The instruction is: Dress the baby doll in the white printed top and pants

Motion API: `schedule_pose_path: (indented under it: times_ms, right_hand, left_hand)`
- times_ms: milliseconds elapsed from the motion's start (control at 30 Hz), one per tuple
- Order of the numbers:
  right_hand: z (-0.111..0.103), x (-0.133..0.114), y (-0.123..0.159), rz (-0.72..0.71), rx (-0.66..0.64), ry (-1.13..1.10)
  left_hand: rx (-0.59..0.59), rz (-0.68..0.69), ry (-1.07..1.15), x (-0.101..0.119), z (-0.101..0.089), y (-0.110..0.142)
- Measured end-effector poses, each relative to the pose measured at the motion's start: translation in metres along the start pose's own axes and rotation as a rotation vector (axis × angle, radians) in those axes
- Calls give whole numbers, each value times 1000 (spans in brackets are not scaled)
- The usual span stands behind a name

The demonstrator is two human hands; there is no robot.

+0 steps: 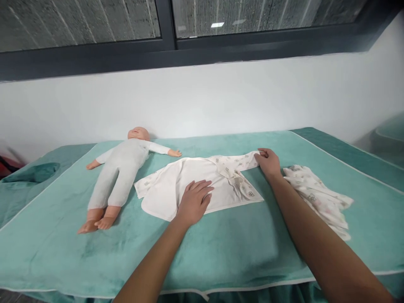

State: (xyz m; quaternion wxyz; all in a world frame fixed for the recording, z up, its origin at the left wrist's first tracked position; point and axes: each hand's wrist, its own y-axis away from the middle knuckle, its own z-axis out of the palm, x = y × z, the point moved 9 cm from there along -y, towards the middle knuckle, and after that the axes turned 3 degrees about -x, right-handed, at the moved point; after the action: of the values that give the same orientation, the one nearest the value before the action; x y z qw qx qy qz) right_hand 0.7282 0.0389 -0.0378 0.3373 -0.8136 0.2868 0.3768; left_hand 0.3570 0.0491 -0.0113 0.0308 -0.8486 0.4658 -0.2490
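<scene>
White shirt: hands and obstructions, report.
Left hand on shirt. Right hand at sleeve cuff. Shirt spread on teal cover. Doll left, crumpled cloth right; neither covers it.

On the teal plush cloth (233, 248), the white patterned fabric shirt (196, 169) lies between the pale fabric-bodied baby doll (126, 162) on the left and the crumpled white patterned fabric bundle (320, 195) on the right. Behind is the white wall (202, 99), beneath the dark-framed glass window (170, 25).

on a white-edged green covering (230, 248), a doll (129, 156) is laid face up at the left with arms outstretched, a white shirt (195, 168) is spread flat in the middle, and a patterned white garment (318, 195) is crumpled at the right.
</scene>
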Motion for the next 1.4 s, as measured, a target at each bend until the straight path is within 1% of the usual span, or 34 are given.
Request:
schedule_pose_path:
  times_ms: [167, 333, 400, 533, 700, 767, 800, 833, 900, 933, 1000, 1067, 1100, 1133, 1200, 1267, 1333, 1400]
  right_hand:
    - [7, -5, -9, -50, -39, -58]
    - [8, -1, -17, -85, -51, -20]
    - [8, 2, -18, -82, -54, 34]
    - [13, 6, -16, -19, -96, 233]
    - [16, -1, -11, 13, -142, 353]
    - [11, -7, -6, 8, -119, 403]
    - [8, -14, -3, -20, -89, 434]
    - [6, -24, 2, -74, -55, 459]
    - [11, -51, 16, -251, -30, 471]
    - [19, -64, 25, -350, -67, 455]
    - [46, -82, 44, -498, -249, 429]
    - [73, -89, 60, -572, -449, 448]
    - [83, -88, 66, -586, -518, 477]
    - [88, -85, 68, -580, -555, 514]
    - [87, -73, 63, -514, -562, 601]
    - [77, -56, 52, -392, -527, 689]
    - [62, -43, 41, -281, -473, 717]
    - [50, -41, 37, -236, -412, 674]
  left_hand:
    - [-7, -6, 6, 0, 0, -2]
    - [-4, -12, 13, -1, 0, -2]
    - [-3, -15, 16, -2, 1, -2]
    - [-5, -13, 19, -2, 1, -2]
    - [3, -13, 29, -2, 1, -1]
    - [6, -11, 31, -2, 0, -1]
    - [8, -11, 31, -2, 0, -1]
    - [10, -12, 30, -2, 0, -1]
    - [14, -13, 30, -2, -1, 0]
    - [14, -11, 31, -2, -1, 0]
    - [13, -7, 30, -1, -1, 0]
    - [15, -1, 24, -1, -1, 1]
    - [17, 2, 19, -1, -1, 1]
    - [20, 6, 12, -1, -1, 1]
    - [20, 12, -1, -1, -1, 1]
    - [15, 16, -6, -2, 0, 1]
    - [11, 15, -2, -3, 0, 1]
    - [9, 8, 7, -4, 0, 1]
